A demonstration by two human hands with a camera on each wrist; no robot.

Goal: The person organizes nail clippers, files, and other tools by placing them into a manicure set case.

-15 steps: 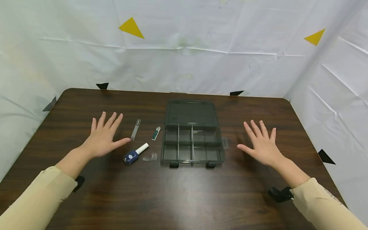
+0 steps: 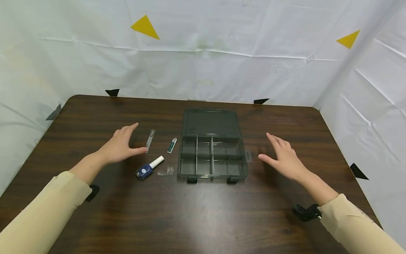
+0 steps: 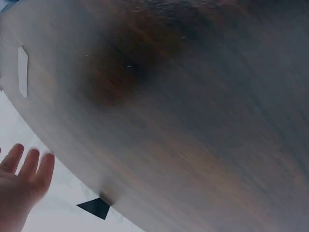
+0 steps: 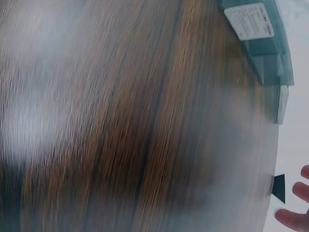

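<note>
Both of your hands have turned from flat, palm-down spreads onto their edges. Your left hand point(image 2: 122, 145) hovers relaxed, grasping nothing, thumb tip just beside the glass nail file point(image 2: 150, 139). Your right hand point(image 2: 282, 155) is likewise released, near the open compartment box point(image 2: 211, 148) at the table point(image 2: 203, 211) centre. Between them lie a nail polish bottle point(image 2: 149, 168), clear nail tips point(image 2: 166, 172) and a small tube point(image 2: 172, 145). The file looks thin, stiff, translucent, probably light and brittle; pinch it by its long edges.
</note>
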